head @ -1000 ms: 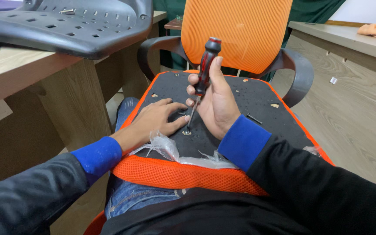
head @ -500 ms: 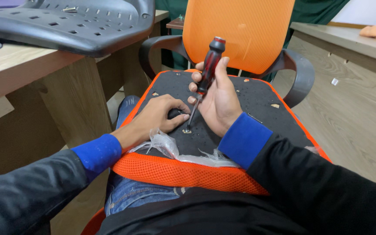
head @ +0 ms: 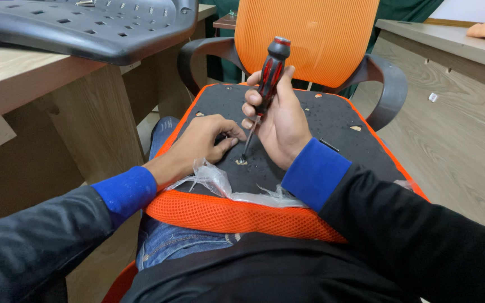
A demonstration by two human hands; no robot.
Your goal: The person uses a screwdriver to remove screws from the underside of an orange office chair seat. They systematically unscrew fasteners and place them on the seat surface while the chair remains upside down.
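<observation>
An orange mesh seat cushion [head: 237, 216] lies upside down across my lap, its black underside [head: 332, 120] facing up. My right hand [head: 279, 126] grips a red and black screwdriver [head: 268, 76], held nearly upright with its tip on a screw hole [head: 242, 161] in the black underside. My left hand [head: 197, 143] rests on the black surface just left of the tip, fingers curled over something small that I cannot make out. A loose black screw [head: 329, 145] lies to the right of my right wrist.
Torn clear plastic [head: 220, 185] hangs at the cushion's near edge. An orange office chair [head: 310, 39] with black armrests stands just beyond. A black perforated plastic shell [head: 85, 28] lies on the wooden desk [head: 40, 101] at left. Another wooden desk [head: 456, 50] is at right.
My left hand's fingers went from flat to curled beside the screwdriver tip. My right hand shifted its hold on the handle; the tip stayed on the same hole.
</observation>
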